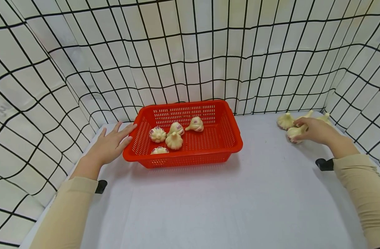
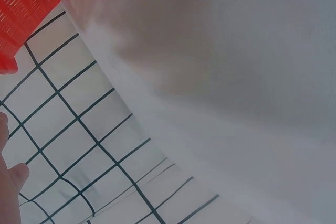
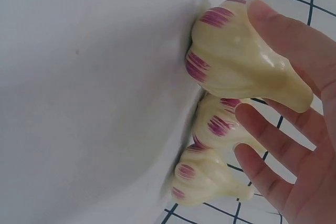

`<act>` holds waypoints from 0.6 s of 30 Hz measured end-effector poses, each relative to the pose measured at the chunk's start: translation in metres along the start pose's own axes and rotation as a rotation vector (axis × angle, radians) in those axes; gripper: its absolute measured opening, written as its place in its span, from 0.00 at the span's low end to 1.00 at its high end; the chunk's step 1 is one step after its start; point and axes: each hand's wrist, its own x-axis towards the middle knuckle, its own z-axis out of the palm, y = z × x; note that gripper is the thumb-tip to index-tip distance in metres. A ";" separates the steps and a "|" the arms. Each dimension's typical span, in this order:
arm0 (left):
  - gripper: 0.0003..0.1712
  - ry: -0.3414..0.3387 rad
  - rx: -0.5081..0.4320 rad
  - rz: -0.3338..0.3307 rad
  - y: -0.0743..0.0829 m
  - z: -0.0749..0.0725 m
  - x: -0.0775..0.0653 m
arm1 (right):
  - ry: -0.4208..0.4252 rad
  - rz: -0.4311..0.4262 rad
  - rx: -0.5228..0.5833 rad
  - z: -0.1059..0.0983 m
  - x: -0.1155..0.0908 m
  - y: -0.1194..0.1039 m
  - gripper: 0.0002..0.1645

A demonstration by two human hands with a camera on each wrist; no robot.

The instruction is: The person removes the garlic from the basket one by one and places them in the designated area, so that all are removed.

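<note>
At the right, my right hand (image 1: 317, 129) holds a garlic bulb (image 1: 295, 134) between thumb and fingers, low over the white table. In the right wrist view this pale bulb (image 3: 236, 51) shows purple streaks, its neck pointing toward the palm. More garlic lies close around that hand, including a bulb (image 1: 285, 121) just left of it. My left hand (image 1: 110, 143) lies with fingers extended at the left rim of a red plastic basket (image 1: 190, 156). Several garlic bulbs sit inside the basket, among them one with its neck up (image 1: 174, 141).
Black netting (image 1: 208, 52) over white panels encloses the back and both sides of the table (image 1: 202, 207). The basket stands near the back netting. Behind the right hand, another bulb (image 1: 325, 118) lies near the right-hand netting.
</note>
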 end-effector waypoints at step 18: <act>0.40 -0.002 0.007 0.003 0.000 0.000 0.000 | 0.050 -0.019 0.015 -0.021 -0.007 -0.006 0.42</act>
